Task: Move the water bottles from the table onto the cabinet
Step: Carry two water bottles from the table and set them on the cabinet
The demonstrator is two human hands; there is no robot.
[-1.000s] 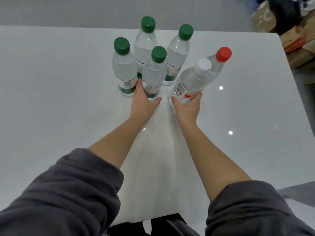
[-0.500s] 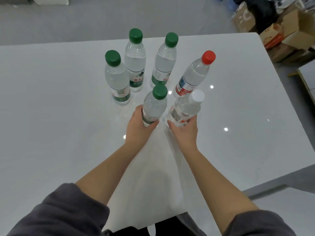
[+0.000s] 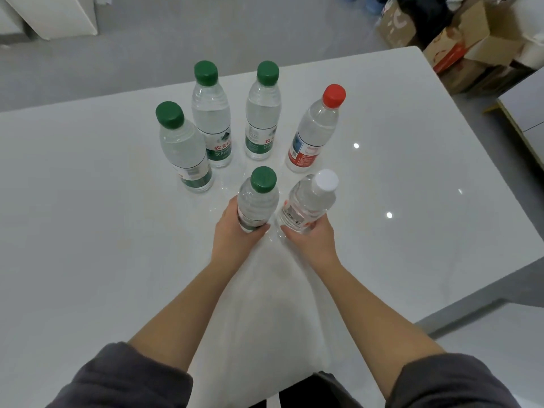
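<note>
My left hand (image 3: 235, 237) grips a green-capped water bottle (image 3: 258, 198) round its lower part. A white-capped bottle (image 3: 310, 201) is held the same way by my right hand (image 3: 312, 240). Both held bottles are upright, side by side, near the middle of the white table (image 3: 88, 231). Behind them stand three green-capped bottles, one at the left (image 3: 184, 148), one at the back left (image 3: 211, 113), one at the back middle (image 3: 263, 113). A red-capped bottle (image 3: 316, 128) stands at the right. No cabinet top is clearly in view.
Cardboard boxes (image 3: 459, 42) are piled on the floor beyond the table's far right corner. A grey surface edge (image 3: 524, 113) shows at the right. A white unit (image 3: 59, 16) stands on the floor at the far left.
Both hands have drawn their bottles back toward me, away from the group of standing bottles. The view has pulled back, showing more floor beyond the table.
</note>
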